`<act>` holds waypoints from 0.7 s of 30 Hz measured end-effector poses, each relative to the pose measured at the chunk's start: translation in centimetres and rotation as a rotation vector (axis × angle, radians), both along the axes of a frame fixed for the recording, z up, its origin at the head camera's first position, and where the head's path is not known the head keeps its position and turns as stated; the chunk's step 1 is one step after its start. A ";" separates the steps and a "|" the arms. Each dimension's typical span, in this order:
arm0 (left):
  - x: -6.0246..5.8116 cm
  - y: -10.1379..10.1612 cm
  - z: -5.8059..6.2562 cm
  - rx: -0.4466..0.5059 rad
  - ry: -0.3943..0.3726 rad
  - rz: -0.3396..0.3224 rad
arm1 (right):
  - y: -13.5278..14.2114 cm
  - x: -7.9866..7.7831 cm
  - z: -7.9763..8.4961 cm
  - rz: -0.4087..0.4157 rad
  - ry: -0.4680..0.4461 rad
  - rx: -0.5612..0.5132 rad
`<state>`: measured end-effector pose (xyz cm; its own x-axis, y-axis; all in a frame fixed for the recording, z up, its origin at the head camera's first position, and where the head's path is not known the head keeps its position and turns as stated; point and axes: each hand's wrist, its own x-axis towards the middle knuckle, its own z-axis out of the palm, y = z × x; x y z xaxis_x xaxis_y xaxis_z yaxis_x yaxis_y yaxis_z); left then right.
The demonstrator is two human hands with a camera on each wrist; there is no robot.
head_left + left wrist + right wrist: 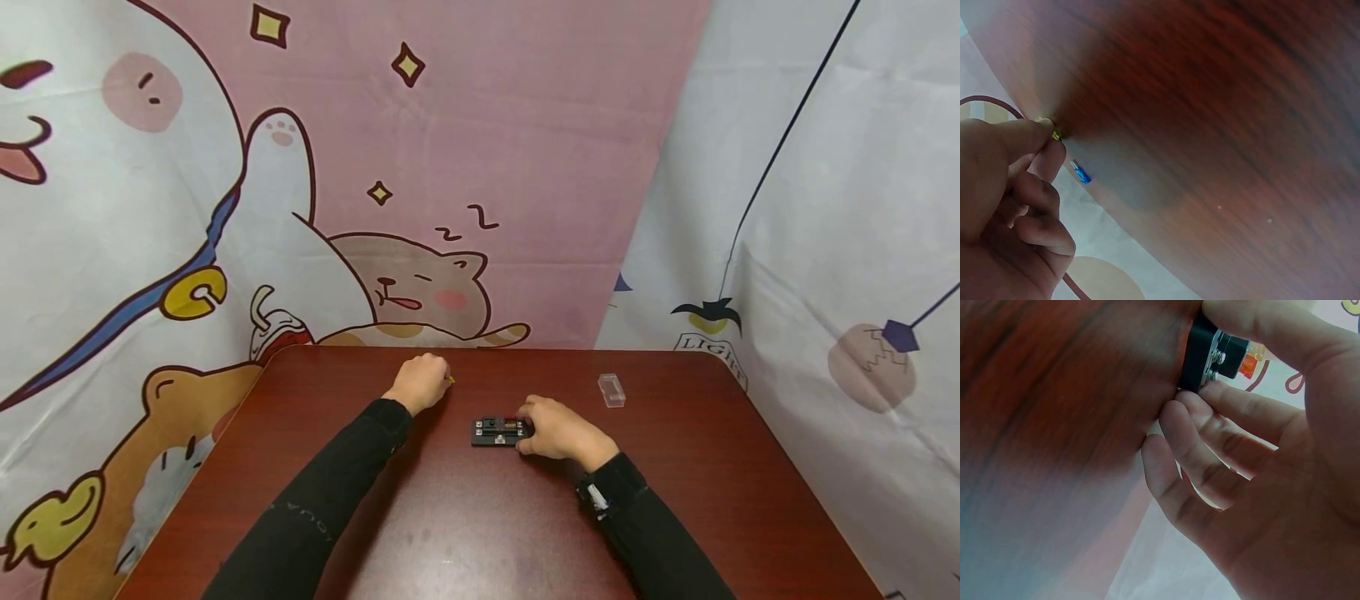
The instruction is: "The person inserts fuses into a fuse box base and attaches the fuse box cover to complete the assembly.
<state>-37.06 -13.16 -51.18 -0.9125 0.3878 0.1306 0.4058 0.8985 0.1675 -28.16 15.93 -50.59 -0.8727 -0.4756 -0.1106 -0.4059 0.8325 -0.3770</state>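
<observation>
In the head view my left hand [420, 383] is over the far middle of the table, pinching a small yellow piece [1057, 134] between thumb and forefinger. Those fingers cover most of the piece, and its kind is hidden. Close to them lies a small blue piece [1080, 172] with a metal end. My right hand [561, 429] grips the right end of a black block [491, 432] on the table, thumb on one side and fingers on the other. Metal screws [1217, 357] and red-orange and yellow parts [1249, 365] stand on the block.
A small clear plastic box [612, 390] lies behind my right hand, toward the far right of the dark red-brown table [480, 525]. A cartoon-printed cloth [570, 167] hangs right behind the table's far edge and along its sides.
</observation>
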 end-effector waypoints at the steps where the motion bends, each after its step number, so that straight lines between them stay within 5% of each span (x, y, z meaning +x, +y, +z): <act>1: 0.0 0.0 -0.1 -0.005 0.004 -0.005 | 0.0 0.0 0.0 -0.001 -0.001 0.000; 21: -0.5 -0.7 -0.3 -0.055 0.034 -0.052 | 0.1 0.0 0.1 0.003 -0.004 -0.001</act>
<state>-37.60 -13.90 -51.50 -0.8860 0.4425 0.1384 0.4572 0.8833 0.1032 -28.14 15.98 -50.52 -0.8708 -0.4784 -0.1132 -0.4070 0.8308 -0.3797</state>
